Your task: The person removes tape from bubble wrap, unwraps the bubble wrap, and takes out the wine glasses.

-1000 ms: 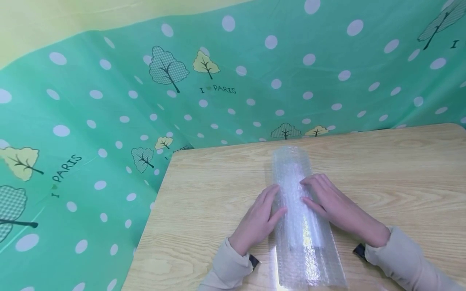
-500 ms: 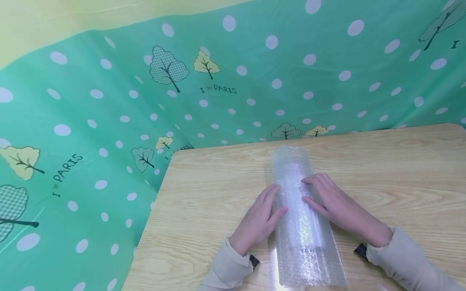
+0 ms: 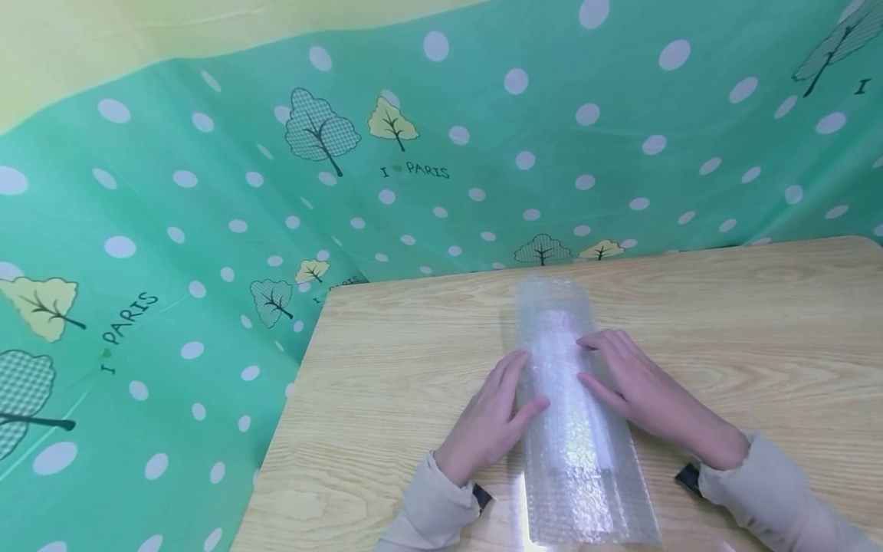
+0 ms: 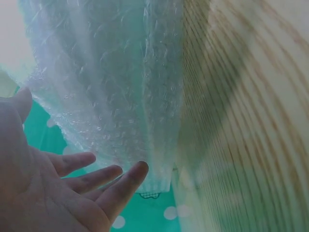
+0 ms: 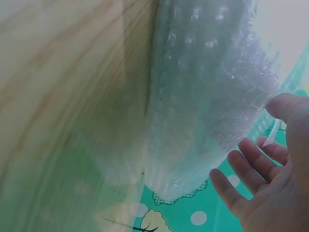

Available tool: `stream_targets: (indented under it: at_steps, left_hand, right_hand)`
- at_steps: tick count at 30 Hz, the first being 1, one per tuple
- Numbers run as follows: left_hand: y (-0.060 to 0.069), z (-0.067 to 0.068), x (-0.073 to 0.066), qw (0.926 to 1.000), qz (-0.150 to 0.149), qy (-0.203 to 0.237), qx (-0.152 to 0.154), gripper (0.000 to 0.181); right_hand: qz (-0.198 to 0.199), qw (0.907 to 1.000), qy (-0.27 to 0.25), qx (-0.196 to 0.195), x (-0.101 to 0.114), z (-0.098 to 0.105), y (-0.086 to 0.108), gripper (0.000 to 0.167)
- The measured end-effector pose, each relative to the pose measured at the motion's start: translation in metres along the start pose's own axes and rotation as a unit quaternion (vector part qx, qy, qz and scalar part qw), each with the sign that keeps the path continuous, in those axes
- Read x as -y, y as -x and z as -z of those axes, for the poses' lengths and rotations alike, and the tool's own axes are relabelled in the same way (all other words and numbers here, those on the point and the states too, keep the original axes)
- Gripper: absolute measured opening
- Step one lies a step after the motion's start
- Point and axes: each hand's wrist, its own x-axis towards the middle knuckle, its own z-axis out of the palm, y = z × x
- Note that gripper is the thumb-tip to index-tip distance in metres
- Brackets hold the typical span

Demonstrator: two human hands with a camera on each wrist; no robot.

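A long bundle of clear bubble wrap (image 3: 576,452) lies lengthwise on the table, folded round something pale and oblong whose kind I cannot make out. At its left side rests my left hand (image 3: 486,414), fingers loosely extended and the thumb over the top. My right hand (image 3: 645,391) touches the right side, fingertips and thumb on the upper surface. In the left wrist view, the relaxed fingers of the left hand (image 4: 63,188) lie along the wrap (image 4: 106,87). The right wrist view has the spread fingers of the right hand (image 5: 270,179) beside the wrap (image 5: 203,92).
The wooden table (image 3: 386,368) extends on both sides of the bundle. Behind it and to the left hangs a green dotted cloth (image 3: 228,192) printed with trees. Small black pieces (image 3: 481,497) show at both sleeve cuffs.
My right hand has shifted slightly to the right across the wrap. The left thumb has slid a little to the right, while the bundle has stayed nearly in place.
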Motion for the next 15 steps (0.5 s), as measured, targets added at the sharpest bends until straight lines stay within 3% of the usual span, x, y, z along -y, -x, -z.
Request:
stream_targets:
  at_steps: [15]
  left_hand:
    - [0.0016, 0.0033, 0.0001, 0.9995, 0.017, 0.025, 0.004, 0.074]
  right_hand:
    - [-0.015, 0.9998, -0.011, 0.007, -0.0057, 0.0035, 0.0037, 0.045]
